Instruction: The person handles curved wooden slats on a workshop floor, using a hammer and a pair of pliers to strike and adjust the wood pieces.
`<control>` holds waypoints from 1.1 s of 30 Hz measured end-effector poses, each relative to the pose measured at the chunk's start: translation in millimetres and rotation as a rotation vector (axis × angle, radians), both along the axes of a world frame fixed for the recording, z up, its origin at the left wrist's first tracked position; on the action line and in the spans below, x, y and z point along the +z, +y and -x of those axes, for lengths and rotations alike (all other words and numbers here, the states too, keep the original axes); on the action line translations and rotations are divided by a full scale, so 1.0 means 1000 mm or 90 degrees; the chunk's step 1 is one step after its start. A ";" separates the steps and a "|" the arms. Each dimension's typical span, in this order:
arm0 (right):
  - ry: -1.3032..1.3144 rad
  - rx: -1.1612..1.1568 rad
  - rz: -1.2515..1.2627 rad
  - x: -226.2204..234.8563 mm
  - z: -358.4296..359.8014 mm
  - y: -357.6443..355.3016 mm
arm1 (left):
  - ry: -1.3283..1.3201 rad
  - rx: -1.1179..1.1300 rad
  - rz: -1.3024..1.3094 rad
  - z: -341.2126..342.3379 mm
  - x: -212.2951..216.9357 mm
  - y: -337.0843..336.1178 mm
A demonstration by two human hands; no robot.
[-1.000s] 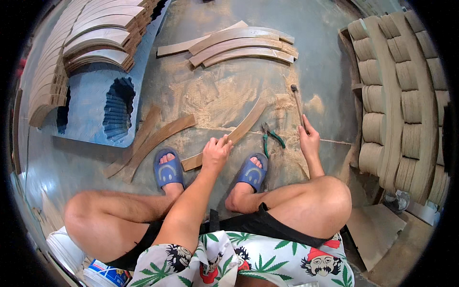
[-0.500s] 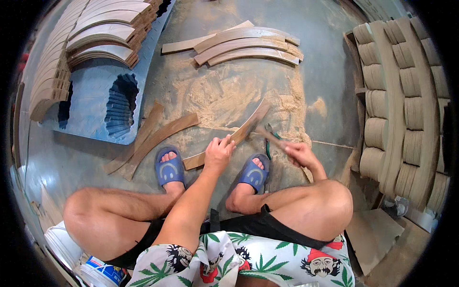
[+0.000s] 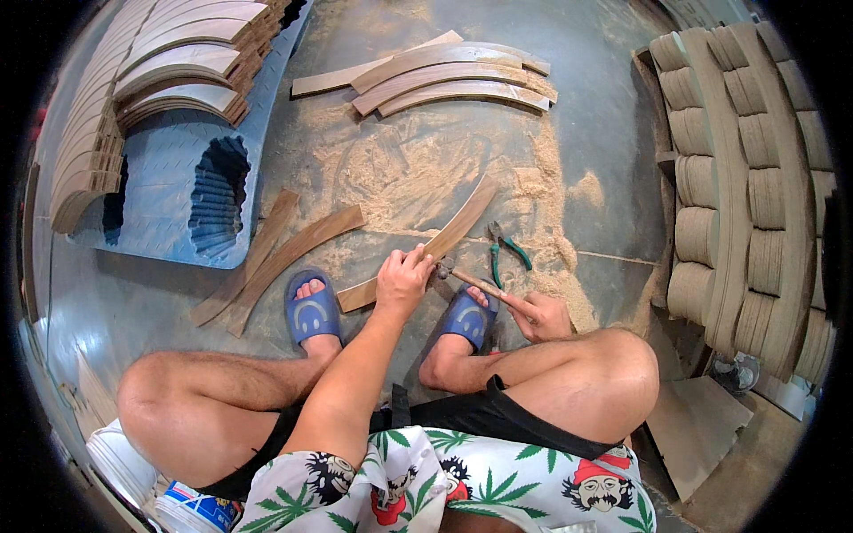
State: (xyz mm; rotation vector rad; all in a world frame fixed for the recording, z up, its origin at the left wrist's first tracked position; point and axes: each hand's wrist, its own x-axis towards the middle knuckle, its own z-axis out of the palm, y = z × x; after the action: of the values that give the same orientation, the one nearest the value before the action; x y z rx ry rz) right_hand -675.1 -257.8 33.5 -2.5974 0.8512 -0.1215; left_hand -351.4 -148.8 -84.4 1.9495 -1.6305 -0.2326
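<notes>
My left hand [image 3: 404,280] grips a curved wooden strip [image 3: 464,220] at its middle, fingers wrapped over it. The strip slants from beside my left sandal up to the right. In my right hand [image 3: 542,318] is a hammer [image 3: 478,285] with a wooden handle. Its small dark head is at the strip's near edge, right beside my left fingertips; whether it touches the strip I cannot tell. Pliers [image 3: 498,252] with green handles lie partly spread on the floor, just beyond my right sandal.
Several curved strips [image 3: 453,82] lie together farther ahead, near scattered sawdust [image 3: 391,169]. Two more strips [image 3: 293,258] rest left of my feet. A blue plastic pallet [image 3: 164,226] at the left bears stacked curved pieces. Tall stacks of wooden pieces [image 3: 693,235] stand at the right.
My right hand has come down and slightly left, bringing the hammer's head to the strip beside my left hand. The pliers now show in full. My left hand keeps its grip.
</notes>
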 end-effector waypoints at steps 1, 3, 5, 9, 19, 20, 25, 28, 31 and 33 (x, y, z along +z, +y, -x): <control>-0.005 0.012 0.027 -0.002 0.003 0.000 | -0.002 -0.003 0.003 0.001 0.000 -0.001; -0.019 0.031 0.031 -0.005 0.005 -0.002 | -0.010 -0.007 0.004 0.000 0.000 0.000; -0.023 0.045 0.056 -0.008 0.001 -0.005 | -0.017 -0.001 0.000 -0.001 -0.001 0.001; -0.017 0.081 0.129 -0.017 -0.009 -0.026 | -0.028 0.009 0.004 -0.001 -0.002 0.002; -0.111 -0.423 0.129 -0.004 -0.005 -0.128 | -0.032 0.007 0.002 -0.001 -0.007 0.002; -0.071 -0.416 0.085 0.003 -0.007 -0.124 | -0.035 0.007 -0.011 -0.003 -0.007 0.004; -0.140 -0.392 -0.113 0.002 -0.021 -0.077 | -0.004 0.002 -0.011 0.000 -0.003 0.001; -0.265 -0.496 -0.376 -0.037 -0.013 -0.056 | -0.002 -0.003 0.002 0.002 -0.002 0.000; -0.340 -0.569 -0.538 -0.028 -0.037 -0.023 | -0.005 0.008 -0.027 -0.004 0.004 0.002; -0.358 -0.597 -0.531 -0.030 -0.030 -0.010 | 0.010 -0.007 -0.062 0.001 0.019 -0.006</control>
State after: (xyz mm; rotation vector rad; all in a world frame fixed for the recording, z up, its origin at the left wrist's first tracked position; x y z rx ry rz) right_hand -645.3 -268.2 3.3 -1.1670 1.4109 -0.5742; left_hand -352.1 -154.5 -65.6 2.0067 -1.6482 -0.3365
